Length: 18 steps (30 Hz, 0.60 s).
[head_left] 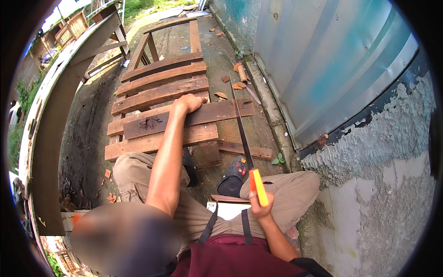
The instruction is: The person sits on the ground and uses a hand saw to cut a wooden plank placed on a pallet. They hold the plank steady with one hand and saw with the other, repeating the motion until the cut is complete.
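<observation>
Right hand (260,203) gripping saw (242,134) handle, left hand (189,102) pressed on plank (217,112)

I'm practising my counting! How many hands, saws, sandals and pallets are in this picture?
Hands: 2 (left hand on the pallet, right hand gripping the saw)
Handsaw: 1
Dark sandals: 2
Wooden pallet: 1
Total: 6

Saw (241,127) right of pallet (161,94) — crossing plank (221,111)
</observation>
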Each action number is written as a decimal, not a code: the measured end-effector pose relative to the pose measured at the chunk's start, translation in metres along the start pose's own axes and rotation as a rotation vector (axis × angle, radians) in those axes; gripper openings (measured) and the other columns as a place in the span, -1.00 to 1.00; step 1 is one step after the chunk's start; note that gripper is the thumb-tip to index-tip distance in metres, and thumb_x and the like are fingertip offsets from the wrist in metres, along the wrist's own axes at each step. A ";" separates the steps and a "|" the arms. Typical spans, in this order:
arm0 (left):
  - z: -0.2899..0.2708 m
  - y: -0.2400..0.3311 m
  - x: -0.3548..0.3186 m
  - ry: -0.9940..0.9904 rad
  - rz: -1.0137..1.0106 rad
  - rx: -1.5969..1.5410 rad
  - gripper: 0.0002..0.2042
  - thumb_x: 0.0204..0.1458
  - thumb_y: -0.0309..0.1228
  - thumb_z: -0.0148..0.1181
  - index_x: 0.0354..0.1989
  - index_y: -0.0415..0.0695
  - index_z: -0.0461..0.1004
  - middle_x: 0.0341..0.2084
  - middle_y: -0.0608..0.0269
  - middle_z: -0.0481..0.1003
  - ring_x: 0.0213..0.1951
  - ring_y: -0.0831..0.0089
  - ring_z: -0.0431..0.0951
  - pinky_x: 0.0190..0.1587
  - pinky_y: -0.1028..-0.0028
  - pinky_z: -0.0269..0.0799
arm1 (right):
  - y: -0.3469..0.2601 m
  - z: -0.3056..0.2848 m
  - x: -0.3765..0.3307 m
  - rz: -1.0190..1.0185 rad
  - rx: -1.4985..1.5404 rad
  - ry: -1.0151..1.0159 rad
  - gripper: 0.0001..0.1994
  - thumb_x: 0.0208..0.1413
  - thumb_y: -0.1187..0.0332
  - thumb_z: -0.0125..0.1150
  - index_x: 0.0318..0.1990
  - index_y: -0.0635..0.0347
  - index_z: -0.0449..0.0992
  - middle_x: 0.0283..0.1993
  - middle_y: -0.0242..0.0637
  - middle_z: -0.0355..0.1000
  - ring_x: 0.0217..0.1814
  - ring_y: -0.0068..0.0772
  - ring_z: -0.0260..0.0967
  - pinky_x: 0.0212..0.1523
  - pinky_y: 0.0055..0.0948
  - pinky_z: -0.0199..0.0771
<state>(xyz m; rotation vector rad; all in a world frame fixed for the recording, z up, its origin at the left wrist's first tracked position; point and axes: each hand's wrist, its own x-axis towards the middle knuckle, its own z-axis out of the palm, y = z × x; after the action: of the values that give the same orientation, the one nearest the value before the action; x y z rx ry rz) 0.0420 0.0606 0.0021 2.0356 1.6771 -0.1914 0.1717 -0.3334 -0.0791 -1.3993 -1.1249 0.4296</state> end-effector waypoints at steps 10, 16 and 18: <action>0.001 -0.009 0.006 -0.054 0.082 -0.026 -0.31 0.16 0.17 -0.05 0.24 -0.17 0.46 0.33 -0.07 0.31 0.36 0.03 0.30 0.37 0.17 0.19 | 0.014 0.024 0.020 0.027 0.004 -0.035 -0.82 0.08 0.49 0.22 -0.54 0.27 0.42 -0.69 -0.21 0.32 -0.70 -0.24 0.37 -0.60 -0.32 0.31; -0.006 0.001 -0.010 -0.057 -0.021 -0.046 -0.28 0.15 0.21 -0.05 0.24 -0.16 0.46 0.34 -0.05 0.30 0.37 0.04 0.30 0.39 0.19 0.16 | 0.009 -0.035 -0.077 -0.087 -0.049 -0.058 -0.70 0.08 0.38 0.16 -0.15 0.48 0.61 -0.55 -0.12 0.50 -0.61 -0.32 0.47 -0.47 -0.39 0.46; 0.000 -0.001 -0.005 -0.013 -0.005 -0.012 -0.28 0.14 0.21 -0.04 0.24 -0.16 0.46 0.33 -0.06 0.31 0.36 0.05 0.31 0.39 0.20 0.16 | 0.016 -0.024 -0.049 0.036 0.053 -0.053 -0.82 0.10 0.43 0.17 -0.32 0.42 0.58 -0.60 -0.26 0.44 -0.63 -0.43 0.39 -0.52 -0.44 0.37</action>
<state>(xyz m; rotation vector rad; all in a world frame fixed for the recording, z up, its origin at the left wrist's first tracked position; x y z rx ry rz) 0.0399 0.0569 0.0041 2.0183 1.6716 -0.1951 0.1748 -0.3827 -0.1067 -1.3701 -1.1243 0.5214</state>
